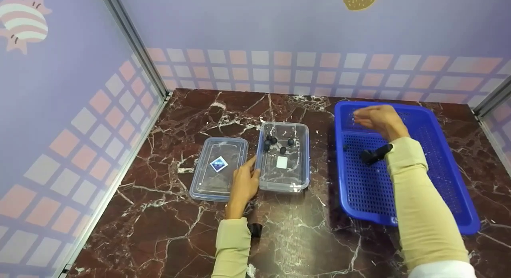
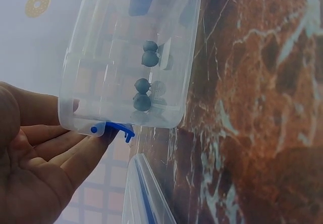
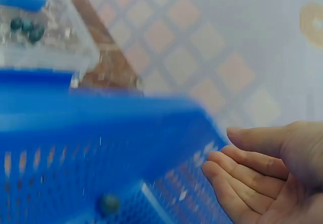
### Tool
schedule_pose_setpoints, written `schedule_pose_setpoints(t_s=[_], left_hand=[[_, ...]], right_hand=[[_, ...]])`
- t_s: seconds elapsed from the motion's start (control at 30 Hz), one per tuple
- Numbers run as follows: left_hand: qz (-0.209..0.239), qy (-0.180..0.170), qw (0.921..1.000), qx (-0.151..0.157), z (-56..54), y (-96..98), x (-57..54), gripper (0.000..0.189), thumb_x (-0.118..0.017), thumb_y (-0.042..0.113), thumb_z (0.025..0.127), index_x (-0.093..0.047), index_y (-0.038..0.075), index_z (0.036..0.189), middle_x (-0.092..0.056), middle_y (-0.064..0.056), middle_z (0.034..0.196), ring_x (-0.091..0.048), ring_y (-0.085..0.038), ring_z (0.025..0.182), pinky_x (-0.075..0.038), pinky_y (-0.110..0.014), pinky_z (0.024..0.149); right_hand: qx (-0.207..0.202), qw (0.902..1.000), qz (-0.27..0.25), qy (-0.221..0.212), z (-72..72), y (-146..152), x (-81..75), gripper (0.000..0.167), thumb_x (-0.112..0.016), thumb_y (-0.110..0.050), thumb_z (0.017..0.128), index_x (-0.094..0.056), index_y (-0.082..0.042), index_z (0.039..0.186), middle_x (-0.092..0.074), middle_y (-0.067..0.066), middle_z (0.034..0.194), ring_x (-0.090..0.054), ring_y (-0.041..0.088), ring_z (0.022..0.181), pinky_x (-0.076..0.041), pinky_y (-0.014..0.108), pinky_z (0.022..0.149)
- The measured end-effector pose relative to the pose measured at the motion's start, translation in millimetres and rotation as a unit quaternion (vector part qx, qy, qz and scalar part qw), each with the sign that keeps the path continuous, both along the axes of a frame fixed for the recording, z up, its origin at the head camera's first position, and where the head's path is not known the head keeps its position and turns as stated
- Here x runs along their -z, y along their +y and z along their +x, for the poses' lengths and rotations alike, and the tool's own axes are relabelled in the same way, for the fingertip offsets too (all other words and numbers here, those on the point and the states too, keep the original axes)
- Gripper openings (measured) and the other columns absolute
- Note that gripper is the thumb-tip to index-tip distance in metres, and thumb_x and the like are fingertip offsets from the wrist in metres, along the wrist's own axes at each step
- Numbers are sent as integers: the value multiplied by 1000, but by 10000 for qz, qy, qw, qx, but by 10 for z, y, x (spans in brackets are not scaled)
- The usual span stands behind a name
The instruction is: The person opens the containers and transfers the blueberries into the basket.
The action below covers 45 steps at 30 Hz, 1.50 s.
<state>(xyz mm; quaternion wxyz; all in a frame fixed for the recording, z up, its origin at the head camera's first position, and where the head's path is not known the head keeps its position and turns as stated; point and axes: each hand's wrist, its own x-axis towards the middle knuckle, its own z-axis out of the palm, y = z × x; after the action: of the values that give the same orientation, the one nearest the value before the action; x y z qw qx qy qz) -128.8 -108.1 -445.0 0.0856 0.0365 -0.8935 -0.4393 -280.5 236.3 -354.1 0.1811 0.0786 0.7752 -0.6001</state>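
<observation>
My left hand (image 1: 244,183) grips the near left side of a clear plastic container (image 1: 293,176); in the left wrist view its thumb lies against the wall and its fingers are by a blue clip (image 2: 118,128). Several small dark round berries, which look like blueberries (image 2: 142,102), lie inside the container, mostly toward its far left. Over the far left part of a blue plastic basket (image 1: 343,190) hovers my right hand (image 1: 379,118), its fingers loosely bent with nothing visible in them. A single dark berry (image 3: 108,204) shows in the basket, blurred in the right wrist view.
A clear lid (image 1: 203,182) with a blue diamond sticker lies left of the container. The dark red marbled table (image 1: 167,238) ends at patterned panels (image 1: 279,34) behind and on both sides. The basket's raised rim stands between my right hand and the container.
</observation>
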Motion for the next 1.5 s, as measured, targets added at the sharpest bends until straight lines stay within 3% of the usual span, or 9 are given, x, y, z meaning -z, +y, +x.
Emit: schedule_pose_setpoints(t_s=[0.1, 0.2, 0.37, 0.6, 0.8, 1.0, 1.13, 1.37, 1.5], left_hand=[[-11, 22, 10000, -21, -4, -2, -4, 41, -58, 5, 91, -56, 0, 131, -67, -22, 114, -64, -32, 106, -49, -45, 95], [-2, 7, 10000, -45, 3, -4, -13, 41, -58, 5, 91, -56, 0, 131, -67, -21, 115, -64, -32, 107, -49, -45, 96], [48, 4, 10000, -23, 8, -5, -13, 41, -58, 5, 91, -55, 0, 132, -67, -21, 115, -64, -31, 107, -50, -43, 95], [19, 59, 10000, -36, 9, -2, -8, 41, -58, 5, 90, -56, 0, 131, -66, -21, 116, -64, -32, 106, -50, -45, 94], [75, 130, 9999, -22, 15, -1, -4, 41, -58, 3, 90, -56, -2, 130, -67, -21, 115, -64, -30, 102, -50, -45, 93], [201, 143, 9997, 86, 16, -9, 0, 41, -57, 2, 91, -55, -4, 131, -66, -24, 114, -66, -30, 100, -53, -43, 88], [174, 90, 9998, 63, 17, -8, -5, 41, -58, 2, 91, -55, -2, 132, -65, -23, 117, -65, -29, 101, -52, -42, 88], [53, 205, 9997, 73, 14, -5, -3, 40, -58, 2, 90, -56, -3, 130, -67, -22, 113, -64, -28, 96, -51, -44, 88], [93, 211, 9997, 86, 16, -15, 4, 40, -58, 2, 90, -56, -3, 130, -66, -23, 116, -66, -29, 99, -53, -42, 88]], right_hand=[[-228, 9993, 112, 265, -13, -151, -112, 51, -59, -13, 94, -43, 6, 139, -65, 10, 123, -64, 14, 110, -47, 25, 99], [-427, 9979, 66, 492, -30, -305, -179, 51, -62, -14, 92, -46, 8, 136, -69, 7, 116, -66, 13, 104, -47, 26, 98], [-621, 9966, -171, 510, -49, -525, -244, 48, -62, -13, 92, -49, 10, 132, -70, -10, 84, -67, 3, 83, -52, 25, 90], [-817, 9947, -244, 579, -39, -751, -248, 44, -60, -11, 93, -49, 12, 130, -69, -8, 82, -67, 6, 81, -55, 21, 80], [-1009, 9937, -217, 438, -37, -972, -161, 41, -59, -8, 93, -51, 11, 128, -70, -3, 83, -68, 8, 79, -56, 24, 81], [-1239, 9919, -45, 286, -23, -1227, -5, 36, -58, -5, 93, -54, 11, 126, -71, 15, 105, -69, 12, 83, -55, 28, 86], [-1452, 9889, 170, 253, -10, -1373, 109, 37, -60, -4, 92, -55, 11, 125, -68, 20, 112, -68, 10, 79, -56, 26, 82], [-1694, 9827, 676, 312, 19, -1560, 238, 34, -64, -9, 90, -61, 10, 119, -73, 10, 88, -64, 4, 64, -55, 18, 65], [-1802, 9777, 987, 436, 34, -1644, 294, 32, -65, -9, 89, -64, 10, 114, -69, 2, 73, -60, 2, 57, -54, 17, 62]])
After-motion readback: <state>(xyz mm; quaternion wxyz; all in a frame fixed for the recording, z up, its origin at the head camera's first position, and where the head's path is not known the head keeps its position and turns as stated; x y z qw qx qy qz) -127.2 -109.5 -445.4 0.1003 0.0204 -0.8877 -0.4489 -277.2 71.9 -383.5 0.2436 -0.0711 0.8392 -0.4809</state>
